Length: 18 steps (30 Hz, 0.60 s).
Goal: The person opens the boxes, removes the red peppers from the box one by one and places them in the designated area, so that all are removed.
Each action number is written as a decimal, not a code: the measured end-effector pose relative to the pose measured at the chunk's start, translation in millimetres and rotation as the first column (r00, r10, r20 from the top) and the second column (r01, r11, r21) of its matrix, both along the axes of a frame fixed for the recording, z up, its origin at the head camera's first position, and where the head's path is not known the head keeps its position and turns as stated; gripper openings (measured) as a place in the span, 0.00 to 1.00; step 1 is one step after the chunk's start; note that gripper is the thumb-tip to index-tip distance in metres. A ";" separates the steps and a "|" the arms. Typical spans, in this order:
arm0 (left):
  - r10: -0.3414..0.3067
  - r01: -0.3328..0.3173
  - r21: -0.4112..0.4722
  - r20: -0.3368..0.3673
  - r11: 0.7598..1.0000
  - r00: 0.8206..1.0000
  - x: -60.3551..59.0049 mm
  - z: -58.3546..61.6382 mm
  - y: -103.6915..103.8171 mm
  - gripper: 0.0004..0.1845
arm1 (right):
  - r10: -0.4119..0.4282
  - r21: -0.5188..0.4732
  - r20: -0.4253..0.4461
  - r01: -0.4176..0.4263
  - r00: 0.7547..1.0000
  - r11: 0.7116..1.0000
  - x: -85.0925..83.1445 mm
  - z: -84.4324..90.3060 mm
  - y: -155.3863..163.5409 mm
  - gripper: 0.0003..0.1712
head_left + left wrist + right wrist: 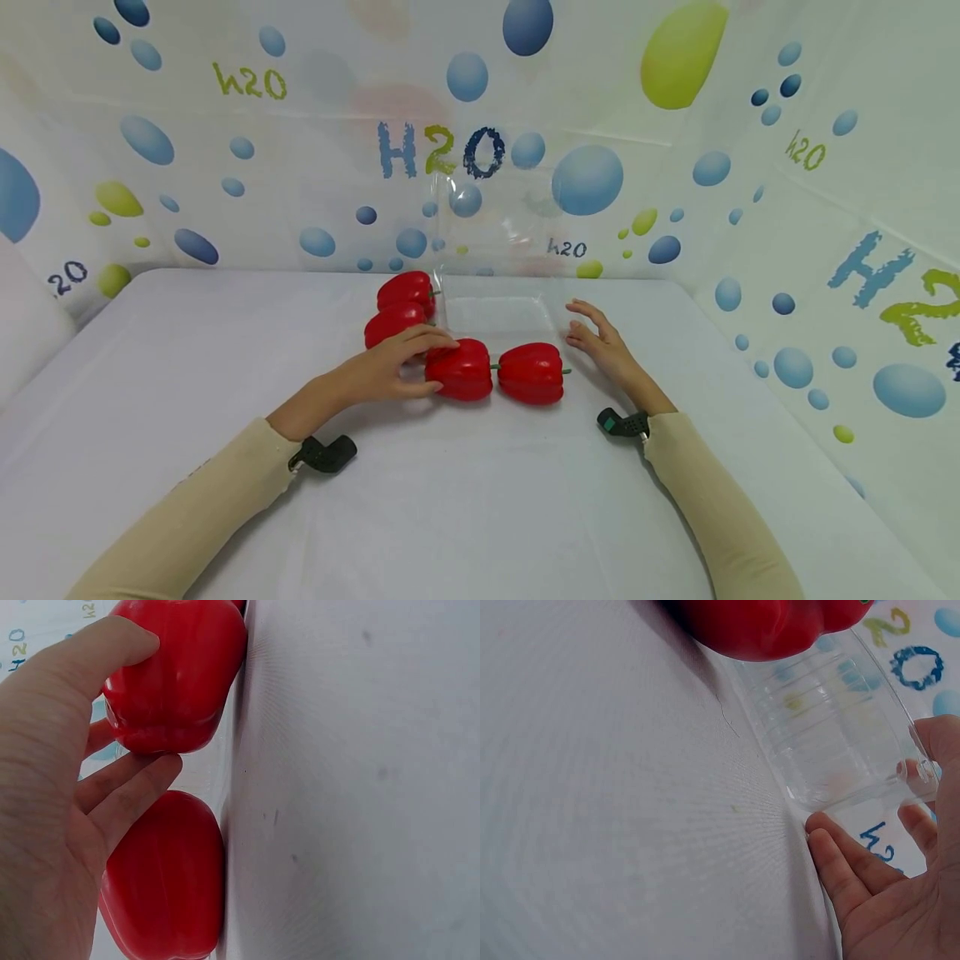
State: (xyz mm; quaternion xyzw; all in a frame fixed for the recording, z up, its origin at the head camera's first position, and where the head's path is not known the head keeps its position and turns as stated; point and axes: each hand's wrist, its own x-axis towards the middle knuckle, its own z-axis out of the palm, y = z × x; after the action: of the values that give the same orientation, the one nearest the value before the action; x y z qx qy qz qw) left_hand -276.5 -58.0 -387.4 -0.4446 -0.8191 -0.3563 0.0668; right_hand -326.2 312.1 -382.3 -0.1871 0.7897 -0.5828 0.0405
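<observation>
Four red bell peppers lie on the white table. My left hand point(429, 363) grips the front-left pepper point(461, 371), fingers over its top and thumb on its near side; the left wrist view shows that pepper point(176, 675) between thumb and fingers. The front-right pepper point(531, 373) lies right beside it. Two more peppers point(407, 291) point(392, 323) lie behind the left hand. A clear plastic clamshell box point(498, 318) stands open behind the front pair. My right hand point(583, 327) rests open at its right edge, fingertips point(821, 829) touching the box point(832, 727).
The box's lid point(498, 221) stands up against the back wall. The white table cloth point(480, 500) is bare in front of the peppers. Curtain walls printed with bubbles close in the back and both sides.
</observation>
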 end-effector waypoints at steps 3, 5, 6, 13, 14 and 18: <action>0.003 -0.003 0.004 0.003 1.000 1.000 -0.5 -0.3 -0.2 0.32 | -0.001 -0.007 -0.009 0.001 1.000 1.000 -6.2 -6.5 3.1 0.29; 0.005 -0.005 0.006 0.002 1.000 1.000 -0.7 -1.1 -0.6 0.31 | -0.005 -0.006 -0.020 0.005 1.000 1.000 -12.4 -13.4 6.0 0.29; 0.007 -0.007 0.007 0.000 1.000 1.000 -0.8 -1.6 -0.9 0.30 | -0.008 -0.006 -0.026 0.008 1.000 1.000 -15.6 -17.1 7.4 0.29; 0.046 -0.046 -0.007 -0.031 0.999 0.998 0.8 -0.6 -0.3 0.28 | -0.013 -0.006 -0.043 0.013 0.999 1.000 -21.3 -24.7 10.5 0.29; 0.053 -0.053 -0.011 -0.038 0.999 0.998 1.1 -0.4 0.0 0.28 | -0.013 -0.006 -0.039 0.013 0.999 1.000 -21.5 -24.8 10.5 0.29; 0.079 -0.080 -0.018 -0.062 0.997 0.995 2.3 1.5 1.6 0.26 | -0.006 0.003 -0.034 0.006 0.999 1.000 -22.7 -25.3 11.1 0.30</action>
State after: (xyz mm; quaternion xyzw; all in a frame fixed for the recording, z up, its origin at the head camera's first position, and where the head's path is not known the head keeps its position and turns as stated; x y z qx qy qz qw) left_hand -274.2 -56.4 -386.0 -0.4231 -0.8372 -0.3313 0.1017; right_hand -348.9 323.3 -407.6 -0.1943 0.7917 -0.5786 0.0255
